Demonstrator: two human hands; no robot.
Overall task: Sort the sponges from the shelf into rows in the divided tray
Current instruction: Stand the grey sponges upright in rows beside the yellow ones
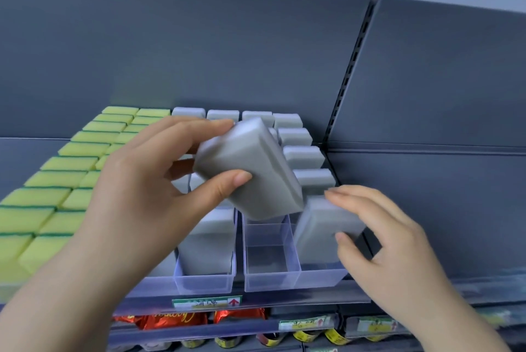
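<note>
My left hand (148, 183) grips a grey sponge (256, 169) tilted in the air above the clear divided tray (270, 280). My right hand (378, 235) holds another grey sponge (321, 232) standing in the tray's rightmost lane, fingers on its top and thumb on its front. Grey sponges (301, 155) stand in rows in the tray's back lanes. One more grey sponge (207, 240) stands near the front of a left lane. The front of the lane below the lifted sponge holds nothing.
Yellow sponges with green backing (54, 195) fill two rows at the left. A grey back panel and a slotted upright (350, 72) stand behind. Price labels (206, 302) line the shelf edge; red snack bags (170, 320) lie on the shelf below.
</note>
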